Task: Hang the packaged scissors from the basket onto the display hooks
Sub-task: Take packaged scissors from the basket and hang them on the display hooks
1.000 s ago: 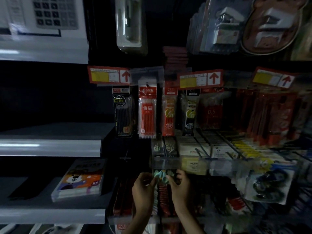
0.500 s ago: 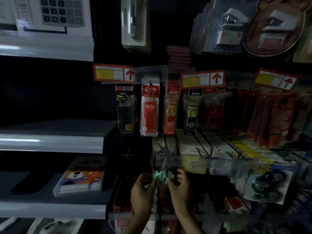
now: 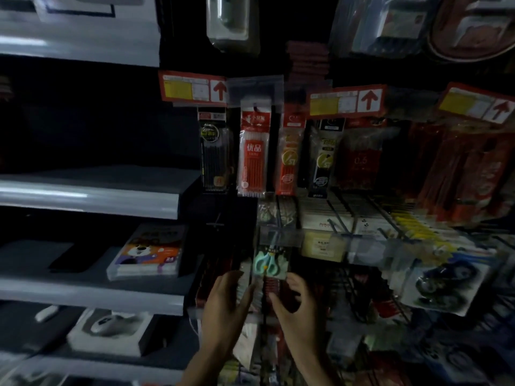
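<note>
The scissors package (image 3: pixel 269 263), a dark card with mint-green handles, hangs from a display hook (image 3: pixel 279 218) behind a clear label holder (image 3: pixel 280 238). Both hands are just under it. My left hand (image 3: pixel 227 300) has its fingers pointing up beside the package's lower left edge. My right hand (image 3: pixel 296 302) sits below the lower right corner with loosely curled fingers. Neither hand grips the package. The basket is out of view.
Red and black pen refill packs (image 3: pixel 252 160) hang above under red price tags (image 3: pixel 193 89). More hooks with packaged goods (image 3: pixel 412 227) stick out to the right. Grey shelves (image 3: pixel 89 200) on the left carry a notebook pack (image 3: pixel 147 253) and a boxed mouse (image 3: pixel 110 330).
The package rose onto the hook and now hangs there. Both hands have let go of it and dropped slightly below. The view moved closer and tilted down.
</note>
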`<action>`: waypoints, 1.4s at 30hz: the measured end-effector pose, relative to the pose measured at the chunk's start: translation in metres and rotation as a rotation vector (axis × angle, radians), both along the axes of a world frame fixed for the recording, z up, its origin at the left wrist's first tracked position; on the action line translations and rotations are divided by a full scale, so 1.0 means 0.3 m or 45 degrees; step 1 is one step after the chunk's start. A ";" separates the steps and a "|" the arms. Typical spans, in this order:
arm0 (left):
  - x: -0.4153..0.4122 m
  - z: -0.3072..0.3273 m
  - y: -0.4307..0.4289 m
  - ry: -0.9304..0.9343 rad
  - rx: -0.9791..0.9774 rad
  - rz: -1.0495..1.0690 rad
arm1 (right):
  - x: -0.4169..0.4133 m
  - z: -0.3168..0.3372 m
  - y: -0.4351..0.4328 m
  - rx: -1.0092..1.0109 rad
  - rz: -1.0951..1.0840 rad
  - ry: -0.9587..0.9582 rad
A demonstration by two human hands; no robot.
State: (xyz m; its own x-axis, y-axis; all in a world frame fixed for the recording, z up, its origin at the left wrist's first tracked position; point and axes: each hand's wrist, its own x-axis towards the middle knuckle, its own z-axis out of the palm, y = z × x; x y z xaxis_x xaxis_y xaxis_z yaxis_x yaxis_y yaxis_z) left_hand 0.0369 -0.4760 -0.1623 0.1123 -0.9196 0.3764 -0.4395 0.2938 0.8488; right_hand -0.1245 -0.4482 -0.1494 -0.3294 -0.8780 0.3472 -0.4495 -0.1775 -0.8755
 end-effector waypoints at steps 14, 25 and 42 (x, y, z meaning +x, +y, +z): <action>0.400 -0.103 0.704 -0.709 0.205 0.542 | 0.313 -0.139 0.235 0.007 0.938 0.602; 0.676 -0.373 1.302 -0.669 0.848 1.085 | 0.869 -0.447 0.483 0.182 1.643 1.166; 1.500 -0.698 1.911 -0.145 1.577 1.414 | 2.033 -0.611 0.941 -0.082 2.223 1.869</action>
State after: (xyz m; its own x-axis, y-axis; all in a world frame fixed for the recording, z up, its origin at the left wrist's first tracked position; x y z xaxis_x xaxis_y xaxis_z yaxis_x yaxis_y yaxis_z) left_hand 0.4868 0.0971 -0.3718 0.8966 -0.1447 -0.4185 -0.0319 -0.9637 0.2649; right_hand 0.4854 -0.1660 -0.3327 0.9067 0.0814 -0.4138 0.0057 -0.9835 -0.1809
